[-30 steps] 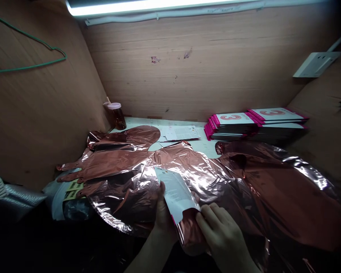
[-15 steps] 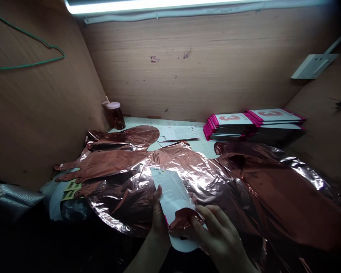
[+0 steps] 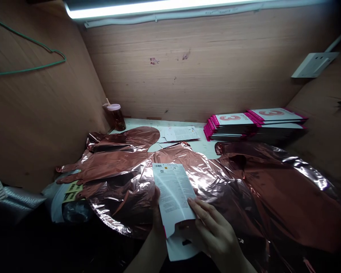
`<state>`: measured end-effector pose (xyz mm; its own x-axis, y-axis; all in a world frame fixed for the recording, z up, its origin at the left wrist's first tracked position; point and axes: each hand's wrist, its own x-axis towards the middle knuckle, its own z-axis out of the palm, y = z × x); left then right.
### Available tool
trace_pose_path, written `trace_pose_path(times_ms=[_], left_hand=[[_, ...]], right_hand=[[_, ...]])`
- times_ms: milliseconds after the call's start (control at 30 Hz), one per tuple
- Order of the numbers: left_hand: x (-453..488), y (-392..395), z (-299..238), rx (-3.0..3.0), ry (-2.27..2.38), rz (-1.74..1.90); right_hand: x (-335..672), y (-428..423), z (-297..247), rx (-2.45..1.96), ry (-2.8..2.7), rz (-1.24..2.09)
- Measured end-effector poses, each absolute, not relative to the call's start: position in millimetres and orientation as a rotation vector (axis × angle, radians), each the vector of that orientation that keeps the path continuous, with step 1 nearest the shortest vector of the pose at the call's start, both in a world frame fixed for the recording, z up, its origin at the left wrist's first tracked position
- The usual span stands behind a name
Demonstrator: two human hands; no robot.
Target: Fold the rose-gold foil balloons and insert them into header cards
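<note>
A white printed card envelope with a hang-hole flap is held over the worktop, its text side up. My left hand grips its left edge, thumb along the side and the other fingers hidden beneath. My right hand lies on its right edge, fingers closed together and pressed on the printed face near the opening. A sliver of copper-coloured foil shows in the envelope's cut-out mouth. Under and around the hands spread large copper foil balloons, flat and uninflated.
Stacks of pink-edged packets marked 3 stand at the back right. Some printed envelopes lie at the back middle. A lidded drink cup stands in the back left corner. A green hanger hangs at left; a wall socket is at right.
The copper foil that bulged from the envelope's mouth is now almost wholly inside. My right hand has shifted from the mouth up onto the envelope's right side, and the envelope lies flatter.
</note>
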<state>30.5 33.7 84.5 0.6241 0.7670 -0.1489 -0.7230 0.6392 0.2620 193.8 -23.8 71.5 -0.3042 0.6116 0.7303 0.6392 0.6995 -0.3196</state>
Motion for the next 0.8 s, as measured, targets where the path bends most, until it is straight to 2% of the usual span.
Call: trace_pose_path(times_ms=[233, 467, 533, 700, 800], left_hand=[[12, 58, 80, 0.183, 0.358, 1.02], [14, 70, 62, 0.301, 0.544, 1.036], [15, 82, 55, 0.538, 0.739, 1.0], [19, 112, 42, 1.053, 1.133, 1.097], [17, 107, 33, 1.774, 1.355, 0.938]], right_hand=[[197, -32, 80, -0.981, -2.088, 0.222], [193, -24, 85, -1.005, -2.126, -0.138], [196, -19, 84, -1.018, -2.155, -0.183], [209, -11, 50, -1.081, -2.47, 0.028], [215, -6, 23, -1.108, -2.534, 0.065]])
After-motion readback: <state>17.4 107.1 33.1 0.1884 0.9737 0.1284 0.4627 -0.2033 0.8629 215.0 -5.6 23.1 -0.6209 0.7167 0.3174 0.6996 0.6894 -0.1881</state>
